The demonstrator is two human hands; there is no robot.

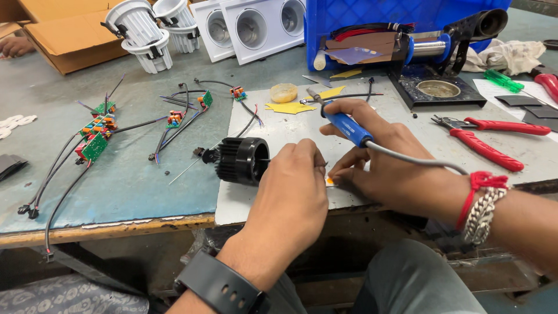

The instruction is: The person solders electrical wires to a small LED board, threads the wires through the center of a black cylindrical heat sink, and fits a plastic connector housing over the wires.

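The left hand [293, 174] pinches a thin wire beside the black lamp housing [243, 160] on the desk [145, 180]. The right hand [378, 157] grips the soldering iron [343, 125] by its blue handle. The housing looks rigid and light; the wire looks delicate.

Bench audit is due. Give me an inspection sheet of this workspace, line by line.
Surface: grey sheet over a worn blue-green bench.
Job's things: black housing lying on its side; blue soldering iron, tip pointing away.
Clutter: red pliers, yellow scraps, round tin, iron stand, green screwdriver.
Grippers: left hand beside the housing, fingers pinching something too small to tell; right hand holds the iron.
Cables: iron cord across the right wrist; wired circuit boards spread at left.
Surroundings: white lamp housings, cardboard box, blue crate, another person's hand.
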